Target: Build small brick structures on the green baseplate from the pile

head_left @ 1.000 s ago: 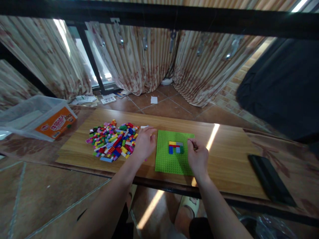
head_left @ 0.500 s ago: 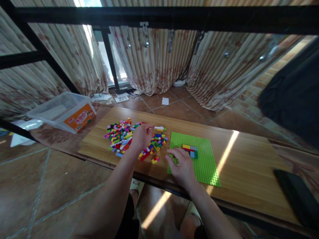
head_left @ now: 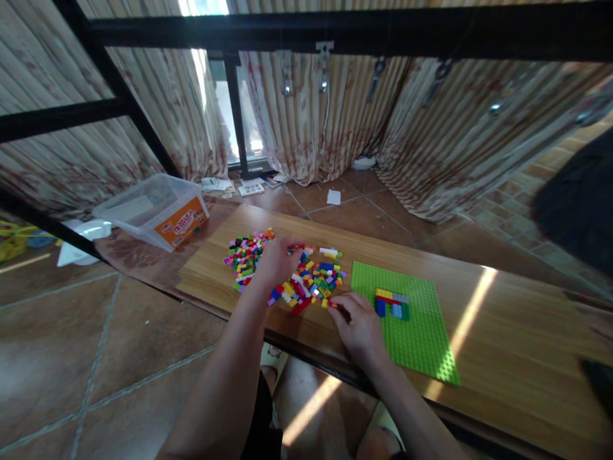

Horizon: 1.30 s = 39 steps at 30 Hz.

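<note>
My left hand (head_left: 279, 260) is over a heap of small coloured toy bricks (head_left: 249, 255) on the table. Its thumb and forefinger are apart, with a bit of red brick showing near the fingertips; nothing is clearly gripped. My right hand (head_left: 360, 324) is at the near right side of the heap. Thumb and forefinger close around a small red and yellow brick cluster (head_left: 329, 304), partly hidden by the fingertips. Just right of this hand lies a green studded baseplate (head_left: 421, 338). On it sits a block of joined yellow, red, blue, grey and green bricks (head_left: 391, 303).
A clear plastic bin (head_left: 138, 207) with an orange label stands at the table's left end. The wooden table (head_left: 517, 338) runs on to the right, where a dark flat object (head_left: 596, 383) lies. A black metal bar (head_left: 297, 29) crosses above, before curtains (head_left: 306, 121).
The view has swung left. My right hand has moved off the baseplate's left edge onto the small brick cluster. My left hand stays over the heap, its fingers slightly shifted.
</note>
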Available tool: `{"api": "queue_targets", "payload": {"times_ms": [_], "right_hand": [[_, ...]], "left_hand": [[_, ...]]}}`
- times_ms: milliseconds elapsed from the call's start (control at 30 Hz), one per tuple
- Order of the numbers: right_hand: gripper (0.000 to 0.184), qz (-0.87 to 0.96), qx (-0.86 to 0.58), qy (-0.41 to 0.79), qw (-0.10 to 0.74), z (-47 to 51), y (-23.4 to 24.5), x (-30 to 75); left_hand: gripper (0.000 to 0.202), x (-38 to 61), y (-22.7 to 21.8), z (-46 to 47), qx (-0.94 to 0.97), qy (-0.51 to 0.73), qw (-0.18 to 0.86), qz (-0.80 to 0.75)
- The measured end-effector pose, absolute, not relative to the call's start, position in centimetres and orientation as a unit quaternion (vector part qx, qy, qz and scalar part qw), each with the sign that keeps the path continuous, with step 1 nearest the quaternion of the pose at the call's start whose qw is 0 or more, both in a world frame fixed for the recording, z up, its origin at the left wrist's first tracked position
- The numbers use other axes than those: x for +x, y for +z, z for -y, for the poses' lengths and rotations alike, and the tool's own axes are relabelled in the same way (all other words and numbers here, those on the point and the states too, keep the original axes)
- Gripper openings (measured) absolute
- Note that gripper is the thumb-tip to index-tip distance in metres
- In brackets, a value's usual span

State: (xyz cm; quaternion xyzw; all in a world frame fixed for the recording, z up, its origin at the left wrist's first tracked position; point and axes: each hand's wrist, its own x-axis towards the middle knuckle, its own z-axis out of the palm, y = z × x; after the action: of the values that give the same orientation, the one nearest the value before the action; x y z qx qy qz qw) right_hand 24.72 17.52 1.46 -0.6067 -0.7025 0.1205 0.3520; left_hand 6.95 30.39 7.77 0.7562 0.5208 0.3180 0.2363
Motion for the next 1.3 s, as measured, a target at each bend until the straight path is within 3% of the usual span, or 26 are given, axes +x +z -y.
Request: {"api": "queue_targets", "payload": {"times_ms": [233, 467, 600, 900, 1300], "right_hand": [[0.015, 0.671, -0.621, 0.110, 0.389, -18.3, 1.5, 24.7], [0.019, 0.698, -0.624, 0.058, 0.348, -18.6, 0.9, 24.7], [0.017, 0.713, -0.621, 0.044, 0.322, -18.6, 0.8, 24.7], [0.018, 0.700, -0.621, 0.064, 0.347, -17.7, 1.5, 24.5], [0.018, 0.687, -0.620, 0.073, 0.372, -17.0, 1.9, 25.1]], "left_hand": [[0.026, 6.7, 8.1, -30.0, 0.778, 0.277, 0.222, -0.519], [0.028, 7.9, 7.4, -29.8, 0.805, 0.244, 0.209, -0.499], [0.029, 9.4, 7.0, -29.5, 0.828, 0.210, 0.162, -0.494], [0.037, 12.0, 5.7, -30.1, 0.868, 0.144, 0.088, -0.467], [0.032, 12.0, 6.0, -30.1, 0.855, 0.127, 0.100, -0.492]]}}
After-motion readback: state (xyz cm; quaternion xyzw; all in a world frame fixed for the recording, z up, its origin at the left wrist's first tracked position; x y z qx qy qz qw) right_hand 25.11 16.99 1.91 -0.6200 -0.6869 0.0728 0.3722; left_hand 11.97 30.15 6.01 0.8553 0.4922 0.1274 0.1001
